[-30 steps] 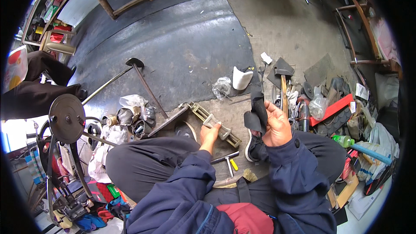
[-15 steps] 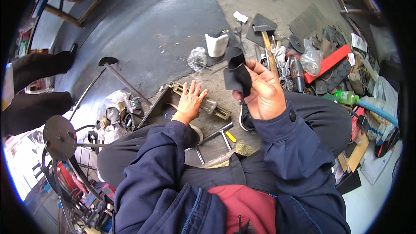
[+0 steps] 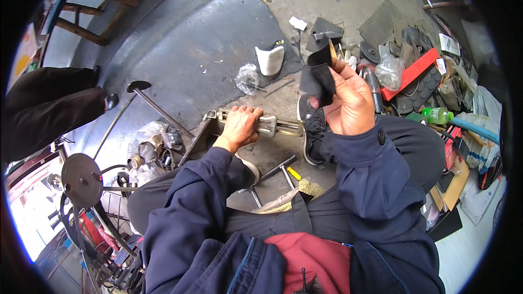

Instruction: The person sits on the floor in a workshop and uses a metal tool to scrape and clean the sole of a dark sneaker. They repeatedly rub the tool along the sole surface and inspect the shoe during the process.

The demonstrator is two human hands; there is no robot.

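My left hand (image 3: 238, 127) curls its fingers over the top of a long, pale metal vise-like device (image 3: 280, 125), which lies on the floor between my legs. Raised in my right hand (image 3: 351, 103) is a bent piece of thin black sheet (image 3: 317, 80), pinched between thumb and fingers; its exact material I cannot tell. Close below the device lie a T-shaped metal tool (image 3: 287, 176) and a yellow-handled tool (image 3: 294, 173). Part of a hammer (image 3: 326, 36) shows behind the black sheet.
Tools and scraps lie to the right around a red bar (image 3: 412, 74) and a green bottle (image 3: 437, 114). A white curved piece (image 3: 269, 60) rests ahead on a dark mat (image 3: 180, 38). At left are another person's dark-trousered legs (image 3: 54, 106) and a stand with a round disc (image 3: 81, 180).
My left hand has gone from spread fingers to curled over the metal device, which now lies slightly lower and turned. The black sheet has moved right with my right hand. The other person's legs have shifted.
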